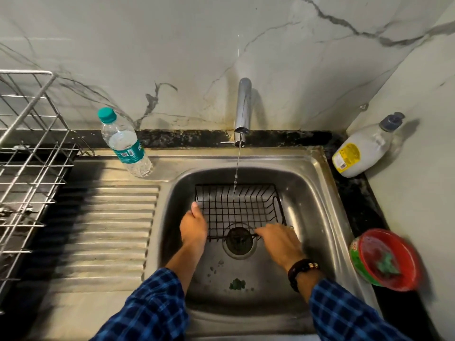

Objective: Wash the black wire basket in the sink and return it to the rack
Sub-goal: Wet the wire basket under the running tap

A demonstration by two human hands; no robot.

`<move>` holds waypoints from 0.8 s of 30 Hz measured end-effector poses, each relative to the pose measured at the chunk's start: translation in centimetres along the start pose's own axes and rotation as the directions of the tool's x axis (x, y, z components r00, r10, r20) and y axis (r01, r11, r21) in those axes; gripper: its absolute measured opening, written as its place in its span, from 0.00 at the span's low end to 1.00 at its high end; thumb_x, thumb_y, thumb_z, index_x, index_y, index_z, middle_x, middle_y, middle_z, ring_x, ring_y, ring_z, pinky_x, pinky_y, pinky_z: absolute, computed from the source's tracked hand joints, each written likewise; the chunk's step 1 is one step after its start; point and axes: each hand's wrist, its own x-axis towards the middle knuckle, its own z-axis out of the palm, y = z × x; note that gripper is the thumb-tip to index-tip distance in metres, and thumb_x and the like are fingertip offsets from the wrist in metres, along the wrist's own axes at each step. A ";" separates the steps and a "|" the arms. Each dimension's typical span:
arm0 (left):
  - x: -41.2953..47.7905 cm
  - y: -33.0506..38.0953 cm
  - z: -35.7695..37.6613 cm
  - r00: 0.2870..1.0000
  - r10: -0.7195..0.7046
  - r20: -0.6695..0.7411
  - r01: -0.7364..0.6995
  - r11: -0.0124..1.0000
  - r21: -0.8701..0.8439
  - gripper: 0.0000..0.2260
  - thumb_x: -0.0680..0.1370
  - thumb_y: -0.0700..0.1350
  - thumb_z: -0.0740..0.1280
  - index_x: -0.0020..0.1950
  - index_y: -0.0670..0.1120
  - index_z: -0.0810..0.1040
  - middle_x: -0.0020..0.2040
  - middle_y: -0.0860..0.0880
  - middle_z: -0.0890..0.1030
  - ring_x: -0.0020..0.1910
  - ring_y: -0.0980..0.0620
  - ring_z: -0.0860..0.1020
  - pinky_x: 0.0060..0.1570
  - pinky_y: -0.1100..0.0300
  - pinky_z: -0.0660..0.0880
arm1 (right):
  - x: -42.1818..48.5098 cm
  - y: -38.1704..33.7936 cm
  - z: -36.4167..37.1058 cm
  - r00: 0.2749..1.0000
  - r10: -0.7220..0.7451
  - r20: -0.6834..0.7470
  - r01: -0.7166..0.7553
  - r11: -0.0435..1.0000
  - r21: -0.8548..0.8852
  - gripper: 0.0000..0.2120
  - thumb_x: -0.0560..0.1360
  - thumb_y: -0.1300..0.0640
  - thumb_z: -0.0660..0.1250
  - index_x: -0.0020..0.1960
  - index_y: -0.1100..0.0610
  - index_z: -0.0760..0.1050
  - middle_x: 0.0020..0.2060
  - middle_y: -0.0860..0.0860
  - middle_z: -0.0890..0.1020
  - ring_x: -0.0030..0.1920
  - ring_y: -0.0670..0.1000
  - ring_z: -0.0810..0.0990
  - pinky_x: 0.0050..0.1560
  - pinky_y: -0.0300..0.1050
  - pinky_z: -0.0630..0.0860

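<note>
The black wire basket [240, 207] lies in the steel sink [317, 200], over the drain, under a thin stream of water from the chrome tap [243, 107]. My left hand [193, 226] grips the basket's left rim, thumb up along the wire. My right hand [279, 238] holds the near front rim at the right, fingers curled over the wire. The silver wire dish rack [29, 153] stands on the counter at the far left.
A plastic water bottle [124, 143] stands on the sink's back left edge. A white soap bottle [364, 148] leans in the right corner. A red and green bowl [386, 260] sits on the right counter. The ribbed drainboard [105, 232] lies left of the basin.
</note>
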 end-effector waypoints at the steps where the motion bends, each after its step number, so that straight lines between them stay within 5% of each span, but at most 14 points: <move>1: -0.1 -0.1 0.0 0.998 0.067 0.003 -0.067 0.997 -0.037 0.22 0.84 0.59 0.52 0.49 0.46 0.79 0.47 0.47 0.81 0.47 0.49 0.80 0.49 0.49 0.79 | -0.2 0.1 -0.4 0.998 -0.011 -0.055 0.009 1.000 -0.025 0.13 0.83 0.52 0.59 0.65 0.47 0.77 0.55 0.50 0.81 0.59 0.51 0.78 0.62 0.46 0.74; 6: -0.9 2.0 -1.2 0.960 0.254 0.119 -0.210 0.932 -0.294 0.19 0.84 0.56 0.57 0.47 0.44 0.78 0.42 0.47 0.79 0.40 0.55 0.81 0.43 0.54 0.84 | -1.9 0.0 -2.8 0.992 0.021 -0.125 -0.001 0.988 0.154 0.16 0.81 0.47 0.64 0.67 0.47 0.76 0.60 0.45 0.79 0.63 0.47 0.75 0.63 0.44 0.74; 11: -2.1 4.2 -1.1 0.911 0.374 0.172 -0.319 0.905 -0.283 0.20 0.84 0.56 0.56 0.41 0.44 0.72 0.36 0.46 0.70 0.34 0.53 0.74 0.35 0.63 0.79 | 0.1 -1.7 -5.0 0.912 0.205 -0.356 -0.003 0.870 0.493 0.13 0.81 0.49 0.63 0.63 0.52 0.77 0.60 0.46 0.76 0.58 0.46 0.77 0.56 0.39 0.73; 16: -2.7 4.2 -0.1 0.946 0.240 0.216 -0.131 0.897 -0.422 0.22 0.84 0.60 0.54 0.34 0.51 0.68 0.33 0.51 0.68 0.30 0.56 0.69 0.31 0.61 0.73 | 3.9 -3.4 -6.1 0.820 0.546 -0.171 -0.258 0.621 0.740 0.19 0.80 0.51 0.65 0.69 0.52 0.71 0.70 0.54 0.69 0.63 0.55 0.75 0.58 0.47 0.75; 18: -2.6 4.2 0.4 0.943 0.220 0.248 -0.097 0.899 -0.428 0.22 0.84 0.61 0.54 0.34 0.51 0.66 0.33 0.51 0.68 0.30 0.55 0.68 0.31 0.61 0.71 | 5.1 -3.7 -6.7 0.741 0.656 -0.146 -0.412 0.615 0.672 0.28 0.79 0.49 0.65 0.76 0.53 0.62 0.78 0.58 0.56 0.75 0.60 0.61 0.67 0.55 0.72; 20: -2.8 4.4 1.1 0.931 0.226 0.286 -0.087 0.900 -0.426 0.22 0.84 0.60 0.53 0.34 0.50 0.66 0.33 0.50 0.68 0.31 0.54 0.68 0.29 0.62 0.70 | 6.2 -4.3 -7.3 0.717 0.689 -0.106 -0.544 0.648 0.533 0.38 0.80 0.45 0.63 0.81 0.56 0.47 0.80 0.61 0.41 0.80 0.64 0.44 0.76 0.65 0.57; 22: -2.9 4.7 1.8 0.912 0.246 0.327 -0.085 0.896 -0.435 0.23 0.84 0.59 0.53 0.35 0.48 0.68 0.33 0.49 0.70 0.31 0.54 0.70 0.29 0.62 0.71 | 7.4 -5.5 -7.1 0.772 0.634 -0.049 -0.565 0.719 0.405 0.41 0.82 0.41 0.56 0.81 0.58 0.37 0.78 0.64 0.33 0.78 0.68 0.36 0.76 0.69 0.44; 24: -2.8 5.3 2.2 0.883 0.275 0.381 -0.084 0.890 -0.449 0.26 0.85 0.59 0.51 0.39 0.42 0.74 0.36 0.44 0.77 0.34 0.50 0.76 0.32 0.60 0.74 | 8.1 -6.7 -6.1 0.918 0.394 -0.047 -0.370 0.893 0.256 0.34 0.84 0.43 0.50 0.81 0.52 0.37 0.78 0.61 0.30 0.77 0.67 0.31 0.74 0.70 0.36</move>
